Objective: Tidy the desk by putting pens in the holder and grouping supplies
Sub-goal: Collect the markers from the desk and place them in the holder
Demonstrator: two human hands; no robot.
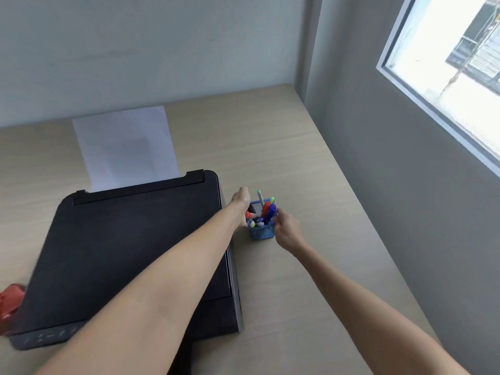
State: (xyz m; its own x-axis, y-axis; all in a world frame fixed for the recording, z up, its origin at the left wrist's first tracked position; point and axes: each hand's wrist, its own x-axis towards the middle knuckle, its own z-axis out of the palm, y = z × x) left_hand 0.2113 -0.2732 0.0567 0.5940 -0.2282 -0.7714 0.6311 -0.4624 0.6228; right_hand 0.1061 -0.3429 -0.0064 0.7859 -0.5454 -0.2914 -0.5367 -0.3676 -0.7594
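A small blue mesh pen holder [262,232] stands on the light wooden desk [297,163] just right of a black printer. Several pens and markers stick out of it, among them a blue marker [270,212], an orange one [266,207] and a pale green pen [260,196]. My left hand [241,202] rests against the holder's left side, fingers curled at its rim. On the holder's right side, my right hand [287,230] has its fingertips closed on the blue marker. The fingers of both hands are partly hidden.
The black printer [130,239] fills the left of the desk, with white paper [124,147] standing in its rear feed. A red object [9,301] lies at the far left edge. A wall and window [446,77] bound the desk's right side.
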